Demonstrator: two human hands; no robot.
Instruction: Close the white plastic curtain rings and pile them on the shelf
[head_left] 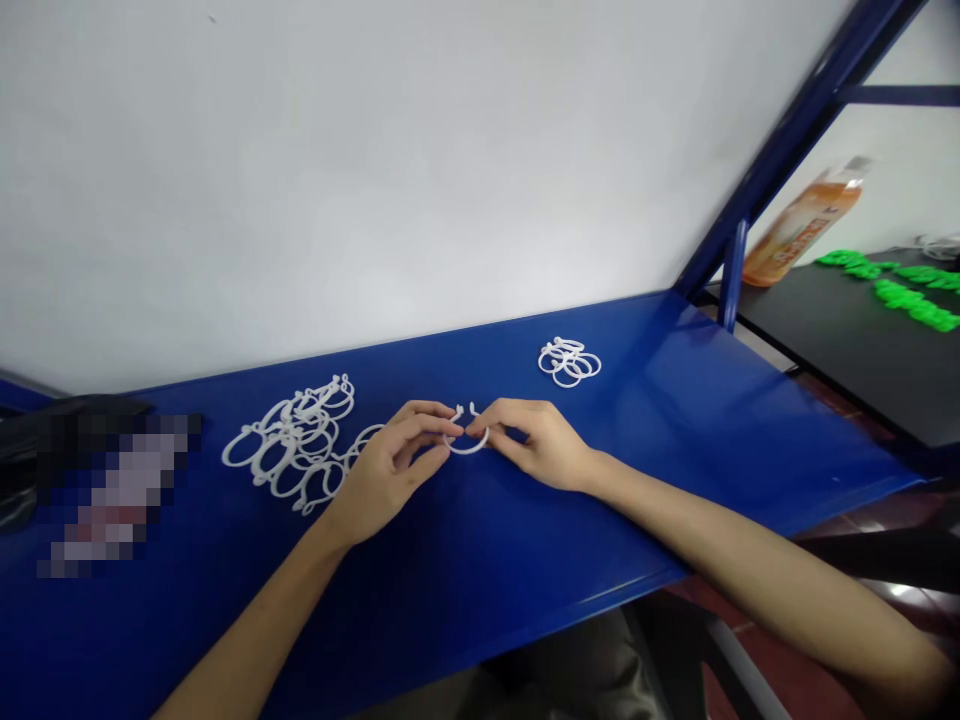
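Observation:
Between my two hands is a white plastic ring (466, 450) with a gap at its far side, where two small knobbed ends stand apart. My left hand (394, 460) pinches the ring's left side between thumb and fingers. On the opposite side, my right hand (536, 437) grips it with thumb and fingertips. A tangled heap of similar white rings (289, 450) lies left of my left hand, which partly hides its right end. Farther off to the right, a smaller group of white rings (568, 362) rests on the blue table (525, 540).
A white wall (375, 180) rises behind the table. At left lie a black bag (67, 430) and a blurred-out item (124, 490). Past the blue metal frame (780, 150), a black table (840, 340) holds an orange drink bottle (806, 230) and green pieces (911, 300).

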